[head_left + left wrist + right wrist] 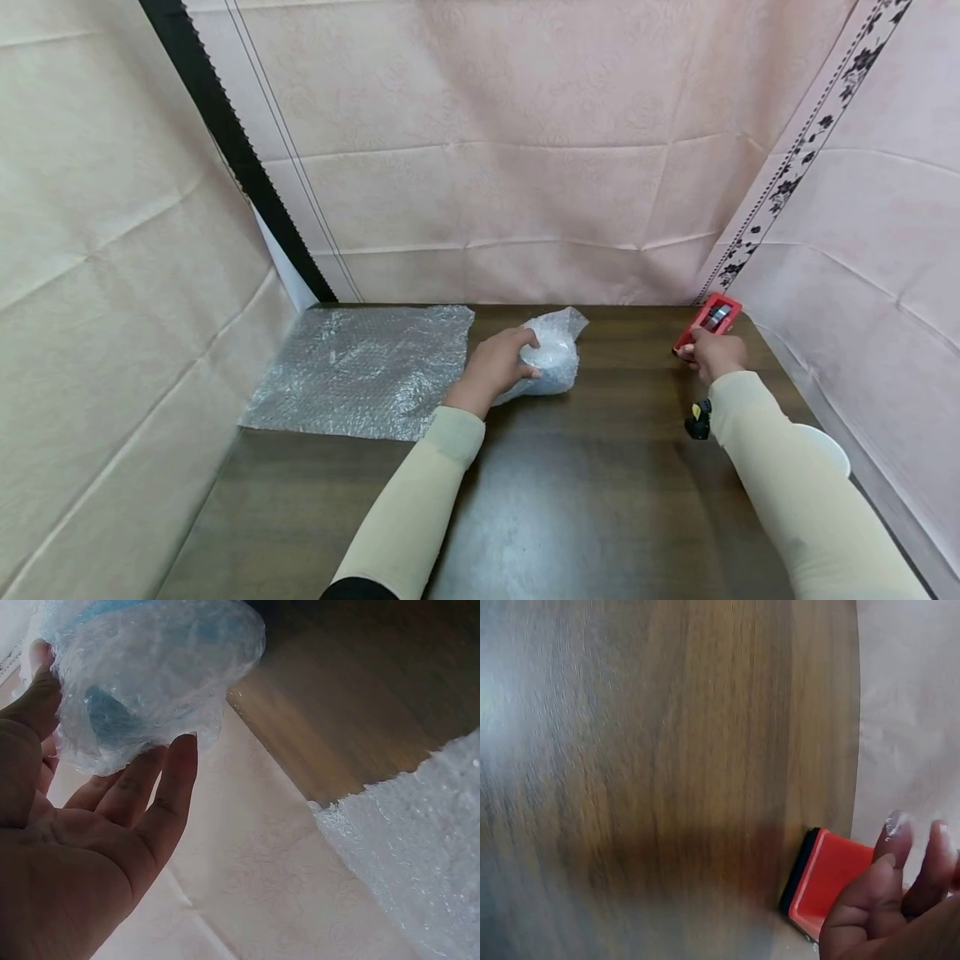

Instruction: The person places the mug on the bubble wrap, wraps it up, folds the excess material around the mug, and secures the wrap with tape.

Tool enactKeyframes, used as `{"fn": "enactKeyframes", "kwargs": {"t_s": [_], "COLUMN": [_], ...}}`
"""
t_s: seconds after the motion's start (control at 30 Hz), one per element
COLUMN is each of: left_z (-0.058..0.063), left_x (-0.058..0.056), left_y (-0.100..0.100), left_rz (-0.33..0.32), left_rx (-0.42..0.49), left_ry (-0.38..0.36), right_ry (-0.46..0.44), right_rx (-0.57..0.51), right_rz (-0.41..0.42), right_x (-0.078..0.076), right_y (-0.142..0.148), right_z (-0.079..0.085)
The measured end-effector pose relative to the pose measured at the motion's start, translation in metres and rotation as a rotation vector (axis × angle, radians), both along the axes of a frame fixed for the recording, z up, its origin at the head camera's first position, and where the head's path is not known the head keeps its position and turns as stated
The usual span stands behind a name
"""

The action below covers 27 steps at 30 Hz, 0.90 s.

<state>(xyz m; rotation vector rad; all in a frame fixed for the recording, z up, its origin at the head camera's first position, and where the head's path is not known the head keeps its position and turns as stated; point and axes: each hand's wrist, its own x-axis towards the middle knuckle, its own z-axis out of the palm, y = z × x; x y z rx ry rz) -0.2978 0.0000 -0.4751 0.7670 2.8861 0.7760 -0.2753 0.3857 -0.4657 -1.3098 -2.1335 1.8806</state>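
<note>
My left hand (495,367) grips a crumpled bundle of bubble wrap (555,354) near the back of the table, thumb on one side and fingers on the other. In the left wrist view, blue patches show through the bundle (165,667); what it wraps is hidden. At the far right corner, my right hand (716,357) holds a red tape dispenser (697,320) with a shiny roll inside. The right wrist view shows part of the dispenser (836,874), with a black strip along its edge, beside the thumb and fingers.
A flat sheet of bubble wrap (367,367) lies on the dark wooden table (555,500) at the back left. A white round object (828,450) is partly hidden behind my right sleeve. Pale cloth (555,192) hangs around the back and sides.
</note>
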Motion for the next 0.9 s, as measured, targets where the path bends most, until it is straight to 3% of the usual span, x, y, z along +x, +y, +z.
{"fn": "enactKeyframes", "kwargs": {"t_s": [0.13, 0.3, 0.4, 0.6, 0.9], "left_z": [0.0, 0.0, -0.001, -0.002, -0.001], "left_x": [0.0, -0.001, -0.001, -0.002, -0.001], "left_y": [0.001, 0.0, 0.0, 0.001, 0.001], "left_rz": [-0.003, -0.004, -0.002, 0.002, 0.012], "left_rx": [-0.003, -0.005, -0.002, -0.002, 0.0], "left_ry": [-0.001, -0.001, -0.006, -0.01, -0.009], "right_ry": [0.024, 0.08, 0.098, 0.118, 0.16], "right_rx": [-0.026, -0.052, -0.141, -0.34, -0.258], "right_rz": [-0.007, 0.059, 0.068, -0.007, -0.01], "right_x": [0.001, 0.004, 0.009, 0.013, -0.001], "right_y": [0.0, -0.003, -0.005, -0.004, 0.009], "right_z": [-0.004, -0.011, -0.013, -0.024, -0.054]}}
